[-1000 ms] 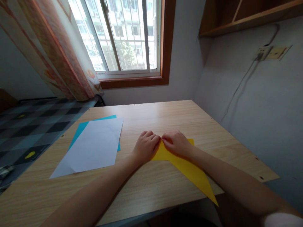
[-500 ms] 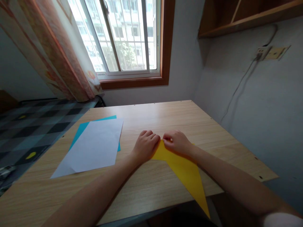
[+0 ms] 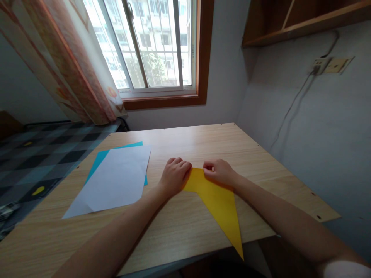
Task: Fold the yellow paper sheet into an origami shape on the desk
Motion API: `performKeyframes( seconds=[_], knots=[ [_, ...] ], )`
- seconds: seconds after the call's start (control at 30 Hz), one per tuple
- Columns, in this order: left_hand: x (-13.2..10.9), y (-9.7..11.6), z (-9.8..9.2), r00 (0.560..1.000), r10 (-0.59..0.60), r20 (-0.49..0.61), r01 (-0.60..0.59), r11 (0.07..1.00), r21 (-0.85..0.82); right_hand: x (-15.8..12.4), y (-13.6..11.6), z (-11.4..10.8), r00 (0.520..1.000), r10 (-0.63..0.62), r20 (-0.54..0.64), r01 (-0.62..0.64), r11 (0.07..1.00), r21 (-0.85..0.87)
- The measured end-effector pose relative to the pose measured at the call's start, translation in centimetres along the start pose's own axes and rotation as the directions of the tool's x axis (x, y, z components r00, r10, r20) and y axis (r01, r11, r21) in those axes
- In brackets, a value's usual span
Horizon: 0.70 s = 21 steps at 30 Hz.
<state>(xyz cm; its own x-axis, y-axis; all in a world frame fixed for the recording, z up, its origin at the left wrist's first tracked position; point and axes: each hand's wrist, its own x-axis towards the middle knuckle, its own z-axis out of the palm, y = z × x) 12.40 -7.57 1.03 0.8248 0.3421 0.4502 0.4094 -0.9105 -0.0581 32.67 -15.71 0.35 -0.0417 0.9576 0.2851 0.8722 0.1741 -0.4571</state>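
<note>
A folded yellow paper (image 3: 216, 200) lies on the wooden desk (image 3: 203, 143), its long point reaching past the desk's near edge. My left hand (image 3: 174, 175) rests curled on the paper's left corner, fingers pressed down on it. My right hand (image 3: 220, 172) is closed in a pinch on the paper's top right edge. The two hands sit a small gap apart with yellow paper showing between them.
A white sheet (image 3: 116, 177) lies over a blue sheet (image 3: 100, 158) on the desk's left half. A window (image 3: 150, 46) and a curtain (image 3: 60, 58) are behind. The wall stands close on the right with a socket (image 3: 321, 63) and a shelf (image 3: 292, 19) above.
The yellow paper has turned, its long point swinging left toward me. My hands have moved slightly apart, the right one shifting right along the paper's edge.
</note>
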Motion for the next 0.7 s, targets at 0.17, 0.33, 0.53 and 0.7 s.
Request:
performKeyframes(
  seconds=[0.17,0.33,0.53,0.7],
  knots=[
    [0.1,0.0,-0.1,1.0,0.0,-0.003,0.001,1.0,0.004,0.1,0.2,-0.3,1.0,0.006,0.019,-0.007,1.0,0.013],
    [0.0,0.0,-0.1,1.0,-0.003,0.001,0.003,1.0,0.008,0.0,0.2,-0.5,0.999,0.022,0.045,-0.023,1.0,0.019],
    [-0.1,-0.5,0.0,0.999,-0.036,-0.013,0.037,0.999,0.038,0.0,0.8,-0.3,0.997,0.056,0.061,-0.058,0.998,0.02],
    [-0.1,-1.0,0.0,0.999,-0.04,-0.017,0.041,0.997,0.059,0.1,1.2,-0.4,0.996,0.061,0.067,-0.065,0.996,0.063]
  ],
)
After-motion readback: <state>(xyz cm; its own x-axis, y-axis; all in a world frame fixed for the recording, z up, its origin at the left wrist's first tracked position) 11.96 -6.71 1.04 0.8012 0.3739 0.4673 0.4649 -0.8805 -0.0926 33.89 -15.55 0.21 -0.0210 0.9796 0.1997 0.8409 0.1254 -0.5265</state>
